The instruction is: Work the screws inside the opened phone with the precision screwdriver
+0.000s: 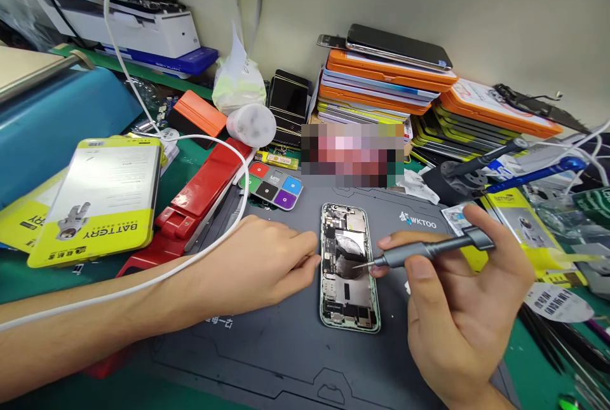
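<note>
An opened smartphone (353,295) lies on a grey work mat, its inner boards and metal plates showing. My left hand (274,260) is closed at the phone's left edge, with the fingertips at or beside the frame. Whatever its fingers may hold is hidden. In my right hand (462,295) is a grey precision screwdriver (429,250), gripped between thumb and fingers, with the index finger near its end cap. The thin tip points left over the middle of the phone; I cannot tell whether it touches.
Around the grey mat (257,353) lie a red clamp-like tool (210,181), a coloured magnetic screw pad (274,185) and yellow battery boxes (102,197). Orange cases (381,67) are stacked behind. A white cable (190,264) crosses my left forearm. Tweezers (541,337) lie at right.
</note>
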Demonstrator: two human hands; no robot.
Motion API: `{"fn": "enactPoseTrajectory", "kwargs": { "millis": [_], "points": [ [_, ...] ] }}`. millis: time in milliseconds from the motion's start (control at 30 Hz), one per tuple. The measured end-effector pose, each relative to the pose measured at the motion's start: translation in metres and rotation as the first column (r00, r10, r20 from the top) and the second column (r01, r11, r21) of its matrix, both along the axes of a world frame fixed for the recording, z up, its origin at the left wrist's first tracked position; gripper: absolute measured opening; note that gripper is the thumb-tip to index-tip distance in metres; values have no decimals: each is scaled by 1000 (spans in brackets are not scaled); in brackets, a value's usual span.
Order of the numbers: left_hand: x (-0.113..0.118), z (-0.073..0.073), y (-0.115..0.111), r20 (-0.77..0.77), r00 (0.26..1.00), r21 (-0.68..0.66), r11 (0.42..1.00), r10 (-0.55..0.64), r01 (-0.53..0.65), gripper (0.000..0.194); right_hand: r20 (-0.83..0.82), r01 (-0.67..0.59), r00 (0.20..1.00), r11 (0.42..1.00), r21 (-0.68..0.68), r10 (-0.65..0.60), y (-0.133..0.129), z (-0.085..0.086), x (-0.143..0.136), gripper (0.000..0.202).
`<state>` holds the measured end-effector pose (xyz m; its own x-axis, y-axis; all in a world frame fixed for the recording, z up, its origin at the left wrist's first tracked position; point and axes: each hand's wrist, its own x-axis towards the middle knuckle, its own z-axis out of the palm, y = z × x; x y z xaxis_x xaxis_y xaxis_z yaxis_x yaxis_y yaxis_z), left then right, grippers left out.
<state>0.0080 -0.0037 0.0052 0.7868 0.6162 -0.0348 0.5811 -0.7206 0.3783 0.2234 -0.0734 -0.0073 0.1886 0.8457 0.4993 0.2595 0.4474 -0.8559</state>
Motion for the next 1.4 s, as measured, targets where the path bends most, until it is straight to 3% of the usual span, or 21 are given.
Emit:
{"fn": "enactPoseTrajectory", "kwargs": {
  "millis": [500,767,1100,1400],
  "points": [
    [1,3,1,59,998,-77,997,-14,19,16,22,-54,998,998,-10,54,-3,1,1,58],
    [-2,1,0,107,994,-58,997,-39,46,31,33,-70,997,998,-2,70,-3,1,1,61],
    [-2,-2,2,97,995,-68,997,-38,45,35,51,-73,996,997,-22,74,-3,1,-1,65],
    [-4,-1,3,106,993,-68,996,-42,50,34,181,-97,980,994,44,87,-4,-2,-2,71]
  ]
}}
